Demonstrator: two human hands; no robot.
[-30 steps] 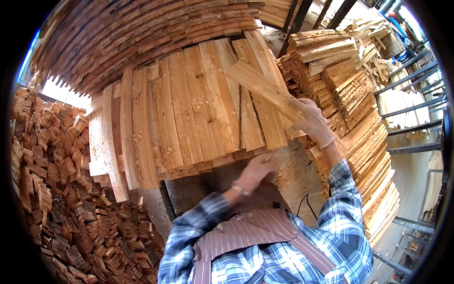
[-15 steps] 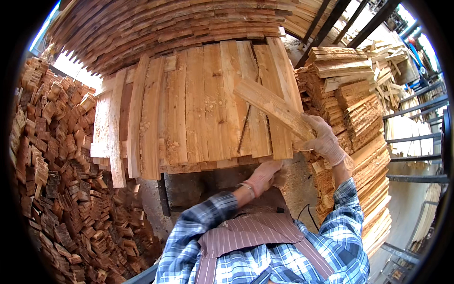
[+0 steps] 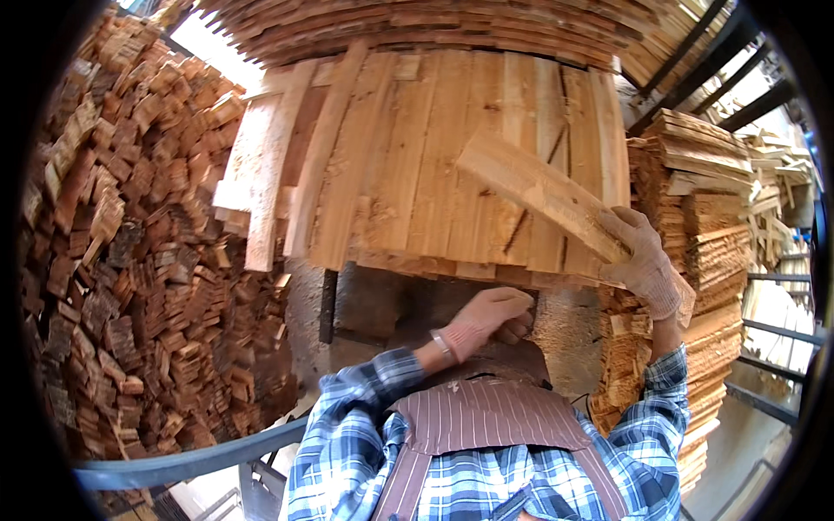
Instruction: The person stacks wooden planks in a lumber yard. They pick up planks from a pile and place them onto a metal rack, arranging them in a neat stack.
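My right hand (image 3: pixel 645 265), in a pale glove, grips one end of a light wooden board (image 3: pixel 543 195). The board slants up and left above a layer of planks (image 3: pixel 408 174) laid side by side on a work surface. In front of my striped apron, just off the near edge of that layer, is my left hand (image 3: pixel 486 323), also gloved. Its fingers are curled inward, and whatever may be inside them is hidden. It stays apart from the board.
A big heap of short wood pieces (image 3: pixel 165 295) fills the left side. Long stacked boards (image 3: pixel 434 26) rise behind the planks. More stacked wood (image 3: pixel 717 252) stands at the right, beside dark metal bars (image 3: pixel 695 65). A blue-grey rail (image 3: pixel 200 462) curves near my left elbow.
The view has swung left, so the planks appear farther right. Against them, the board in my right hand has shifted left. My left hand, blurred before, shows clearly with curled fingers.
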